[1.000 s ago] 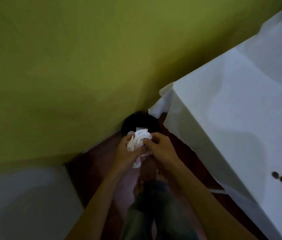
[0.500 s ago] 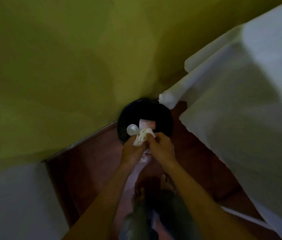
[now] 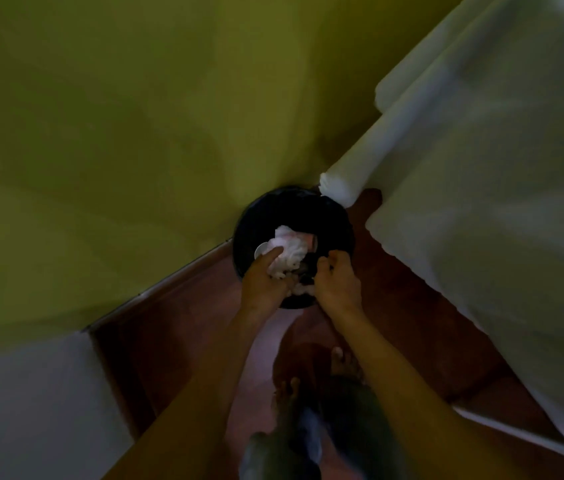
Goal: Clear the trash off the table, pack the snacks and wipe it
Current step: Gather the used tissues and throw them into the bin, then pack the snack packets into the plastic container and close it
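The crumpled tissue point(image 3: 289, 252) at the fingers point(image 3: 272, 254) of the left hand point(image 3: 263, 282) is white, and a piece just behind it, further from the fingers, is pale pink. Just left of these fingers a small round thing point(image 3: 260, 251) is whitish. The bin point(image 3: 341, 220) around the fingertips of both hands is plain black, also beside the right hand point(image 3: 337, 282). The wall point(image 3: 135, 133) beyond the fingers and to their left is a plain olive yellow-green. The floor point(image 3: 169, 341), nearer than the fingers, is dark reddish brown. The tablecloth point(image 3: 481, 220) to the right of the right fingers is white and looks greyish in the dim light. The trousers point(image 3: 350, 431), far behind the fingers, are dark grey.
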A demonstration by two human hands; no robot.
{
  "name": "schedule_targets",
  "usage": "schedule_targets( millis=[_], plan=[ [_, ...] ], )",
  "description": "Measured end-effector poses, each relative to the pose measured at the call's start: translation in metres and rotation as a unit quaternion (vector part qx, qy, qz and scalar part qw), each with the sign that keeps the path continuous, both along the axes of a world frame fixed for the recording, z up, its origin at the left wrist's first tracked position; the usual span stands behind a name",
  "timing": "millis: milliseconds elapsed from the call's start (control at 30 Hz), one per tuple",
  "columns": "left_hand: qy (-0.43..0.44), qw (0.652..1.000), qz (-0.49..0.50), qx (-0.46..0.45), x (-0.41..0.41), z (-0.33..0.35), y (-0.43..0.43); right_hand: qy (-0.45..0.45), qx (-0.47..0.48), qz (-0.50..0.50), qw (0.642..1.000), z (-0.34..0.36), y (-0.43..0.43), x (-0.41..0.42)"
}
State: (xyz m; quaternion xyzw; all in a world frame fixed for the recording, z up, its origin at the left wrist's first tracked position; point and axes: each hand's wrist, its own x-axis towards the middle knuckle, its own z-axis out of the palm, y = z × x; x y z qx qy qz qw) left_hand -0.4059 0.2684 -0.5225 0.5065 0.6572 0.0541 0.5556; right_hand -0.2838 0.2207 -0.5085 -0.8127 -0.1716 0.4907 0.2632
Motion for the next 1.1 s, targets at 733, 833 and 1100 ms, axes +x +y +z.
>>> schedule_targets(
  millis=[733,833,1100],
  plan=[
    [-0.129,0.948,-0.249,0.151,0.061,0.398,-0.122,-0.051,0.135,-0.179,0.973,0.38,-0.171,0.041],
    [-0.151,0.928,-0.306,0.15,0.082,0.419,-0.152,-0.073,0.171,-0.265,0.946,0.409,-0.214,0.06],
    [-0.183,0.875,-0.422,0.148,0.149,0.458,-0.211,-0.079,0.233,-0.427,0.87,0.455,-0.316,0.106]
  ],
)
